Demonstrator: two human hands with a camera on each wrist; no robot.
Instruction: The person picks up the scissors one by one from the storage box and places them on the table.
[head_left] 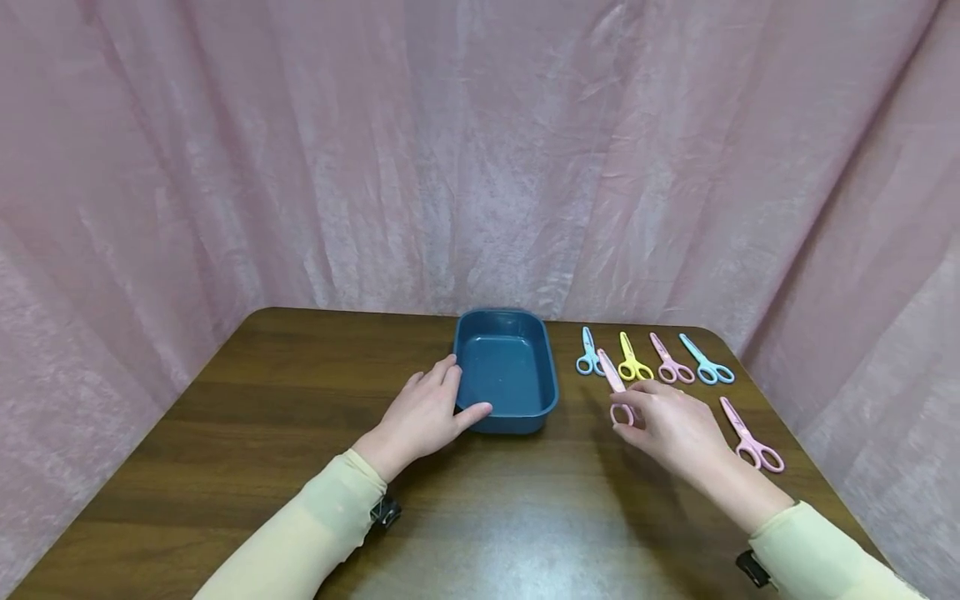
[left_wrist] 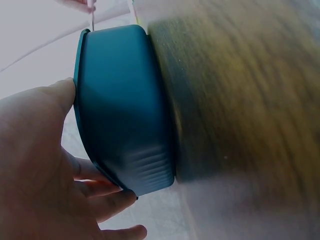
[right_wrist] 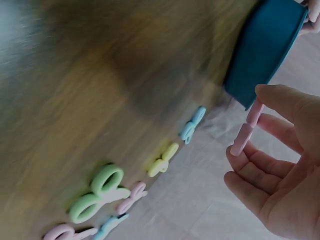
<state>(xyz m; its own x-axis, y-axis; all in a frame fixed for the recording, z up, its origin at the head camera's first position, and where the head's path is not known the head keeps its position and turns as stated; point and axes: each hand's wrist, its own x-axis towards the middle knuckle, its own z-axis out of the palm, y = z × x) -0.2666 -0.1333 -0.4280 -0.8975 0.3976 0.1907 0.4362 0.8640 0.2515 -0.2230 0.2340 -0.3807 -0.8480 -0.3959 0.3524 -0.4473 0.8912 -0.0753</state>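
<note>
My right hand (head_left: 670, 421) pinches pink scissors (head_left: 611, 372) above the table, their narrow end pointing away. In the right wrist view the thumb and fingertips hold the handle loops (right_wrist: 243, 139). My left hand (head_left: 426, 408) rests on the near left corner of a dark blue rectangular box (head_left: 528, 425), thumb on the near rim and fingers along the left rim. From the left wrist those fingers (left_wrist: 112, 202) look spread and only slightly bent. Nothing lies inside the box. Green scissors (right_wrist: 102, 192) lie on the table, hidden behind my right hand in the head view.
At the table's far right lie blue scissors (head_left: 587, 354), yellow scissors (head_left: 633, 367), pink scissors (head_left: 670, 360) and more blue scissors (head_left: 705, 362). Another pink pair (head_left: 750, 442) lies right of my right hand. A pink curtain (head_left: 450, 167) hangs behind the brown table (head_left: 285, 417).
</note>
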